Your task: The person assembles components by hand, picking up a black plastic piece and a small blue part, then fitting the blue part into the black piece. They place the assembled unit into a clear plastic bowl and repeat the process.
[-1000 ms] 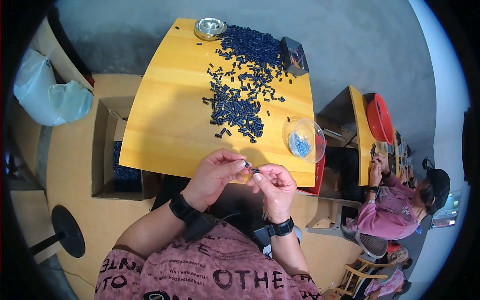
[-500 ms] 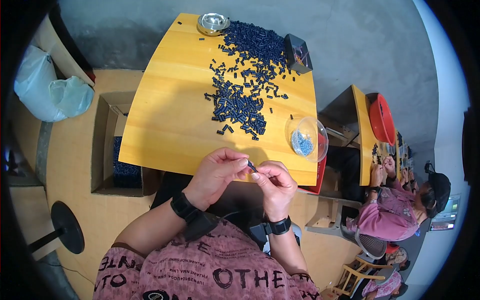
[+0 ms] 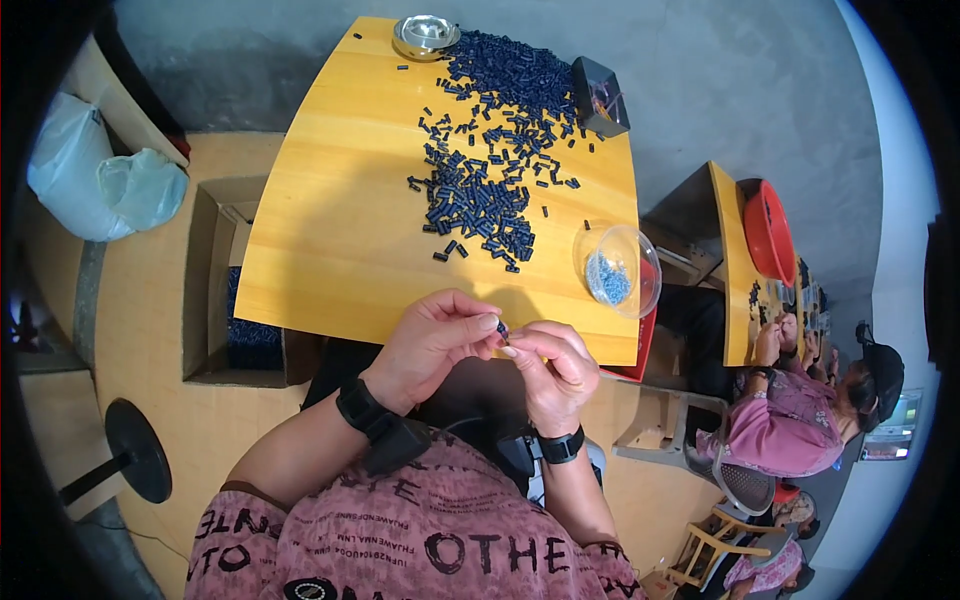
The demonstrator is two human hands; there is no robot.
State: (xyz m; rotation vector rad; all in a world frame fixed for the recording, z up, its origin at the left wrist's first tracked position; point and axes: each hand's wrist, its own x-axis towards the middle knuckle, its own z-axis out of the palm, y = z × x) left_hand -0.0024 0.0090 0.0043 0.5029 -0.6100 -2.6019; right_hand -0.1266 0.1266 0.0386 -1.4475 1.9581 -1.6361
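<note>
Left grip [image 3: 430, 345] clamped on small dark-blue cylinder [image 3: 502, 327]; right grip [image 3: 555, 375] together at its near end, anything pinched there unclear. Loose cylinders [image 3: 475, 200] heaped on yellow counter [image 3: 330, 240].

Shiny metal bowl [image 3: 426, 36], clr plastic tub [image 3: 645, 272], smooth wood-look tbl [image 3: 340, 210], plastic-look pcs [image 3: 478, 205], matt cardbd box [image 3: 203, 290]

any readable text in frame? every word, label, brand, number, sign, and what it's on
Pink shirt: large black lettering, legible; not copied here.
Same shirt: rows of smaller print, mostly too small or blurred to read.
Bright panel at far right: too small to read.
Held dark piece: no lettering can be made out.
</note>
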